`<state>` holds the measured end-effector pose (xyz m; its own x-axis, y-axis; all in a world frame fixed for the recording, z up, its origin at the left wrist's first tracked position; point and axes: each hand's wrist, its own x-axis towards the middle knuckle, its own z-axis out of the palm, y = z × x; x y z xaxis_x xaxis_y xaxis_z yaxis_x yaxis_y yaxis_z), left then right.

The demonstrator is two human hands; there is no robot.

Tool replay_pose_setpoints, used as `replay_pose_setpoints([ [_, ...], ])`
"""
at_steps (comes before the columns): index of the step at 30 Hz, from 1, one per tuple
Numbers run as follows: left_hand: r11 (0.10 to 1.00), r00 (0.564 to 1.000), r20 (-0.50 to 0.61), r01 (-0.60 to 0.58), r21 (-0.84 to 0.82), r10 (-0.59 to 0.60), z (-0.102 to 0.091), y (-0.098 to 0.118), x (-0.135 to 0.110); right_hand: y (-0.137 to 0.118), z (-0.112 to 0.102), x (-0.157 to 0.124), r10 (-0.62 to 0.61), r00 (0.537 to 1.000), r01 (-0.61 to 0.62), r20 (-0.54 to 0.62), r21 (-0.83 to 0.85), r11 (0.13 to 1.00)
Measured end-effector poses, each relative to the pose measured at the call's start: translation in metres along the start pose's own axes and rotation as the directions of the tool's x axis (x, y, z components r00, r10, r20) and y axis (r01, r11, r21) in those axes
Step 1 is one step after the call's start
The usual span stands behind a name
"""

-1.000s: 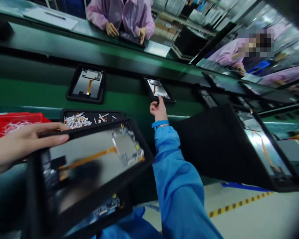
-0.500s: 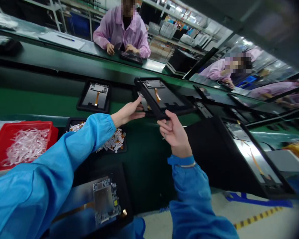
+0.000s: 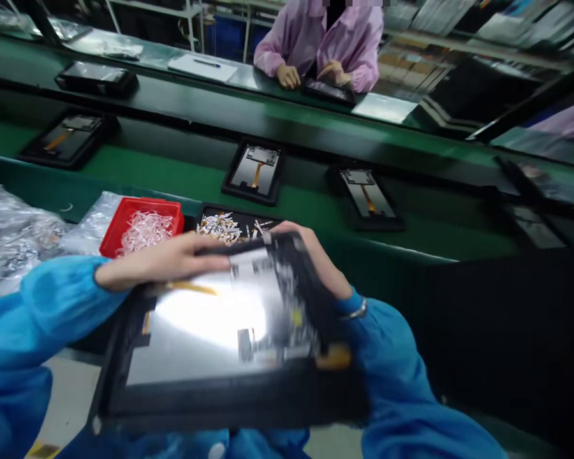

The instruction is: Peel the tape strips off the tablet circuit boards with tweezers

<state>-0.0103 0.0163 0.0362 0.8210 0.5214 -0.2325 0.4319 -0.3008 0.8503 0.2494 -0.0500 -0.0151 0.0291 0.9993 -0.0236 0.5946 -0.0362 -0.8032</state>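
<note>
Nearest, in front of the person's torso, is a black-framed open tablet (image 3: 172, 366), tilted and blurred by motion. Glare whitens the middle of its metal back, the orange ribbon (image 3: 191, 288) is smeared, and small parts on the circuit board (image 3: 291, 299) are hard to make out.

The left hand (image 3: 167, 258) reaches in flat from the side, its fingers grasping the tablet's far edge, with 1 digit laid over the metal. The right hand (image 3: 318, 258) bends around the far right corner; its fingertips are hidden, so how tightly they close I cannot tell.

Beyond, the tablet and hands partly cover a black tray (image 3: 249, 220) of white strips, beside a red bin (image 3: 110, 233). Plastic bags (image 3: 14, 236) run off the left edge.

On the green table (image 3: 182, 175) lie 3 more open units (image 3: 258, 172), with blurrier ones farther right. Across it sits a co-worker in pink (image 3: 335, 38), head cut off by the top edge.
</note>
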Motion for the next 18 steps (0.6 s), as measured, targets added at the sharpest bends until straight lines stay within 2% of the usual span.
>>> replay_pose_setpoints([
  [1, 0.998, 0.997, 0.07, -0.028, 0.063, 0.024, 0.01, -0.005, -0.006, 0.0, 0.004, 0.011, 0.007, 1.0, -0.006, 0.015, -0.041, 0.999],
  [3, 0.979, 0.988, 0.138, -0.093, 0.182, 0.068, 0.032, -0.014, -0.011, -0.003, 0.012, 0.032, 0.036, 0.999, -0.031, 0.033, -0.119, 0.992],
  [5, 0.944, 0.984, 0.131, -0.156, 0.29, 0.122, 0.05, -0.02, -0.011, -0.005, 0.019, 0.05, 0.083, 0.996, -0.076, 0.025, -0.187, 0.979],
  [7, 0.901, 0.976, 0.091, -0.216, 0.376, 0.196, 0.059, -0.023, -0.012, -0.006, 0.025, 0.065, 0.137, 0.99, -0.127, 0.025, -0.242, 0.962],
  [9, 0.86, 0.96, 0.054, -0.272, 0.432, 0.276, 0.059, -0.022, -0.014, -0.005, 0.029, 0.076, 0.186, 0.981, -0.165, 0.052, -0.269, 0.949],
  [13, 0.821, 0.925, -0.01, -0.333, 0.464, 0.381, 0.046, -0.02, -0.018, -0.005, 0.033, 0.08, 0.232, 0.967, -0.203, 0.102, -0.237, 0.95],
  [18, 0.841, 0.907, -0.102, -0.331, 0.427, 0.408, 0.032, -0.027, -0.008, -0.015, 0.034, 0.069, 0.204, 0.979, -0.204, -0.014, -0.032, 0.978],
])
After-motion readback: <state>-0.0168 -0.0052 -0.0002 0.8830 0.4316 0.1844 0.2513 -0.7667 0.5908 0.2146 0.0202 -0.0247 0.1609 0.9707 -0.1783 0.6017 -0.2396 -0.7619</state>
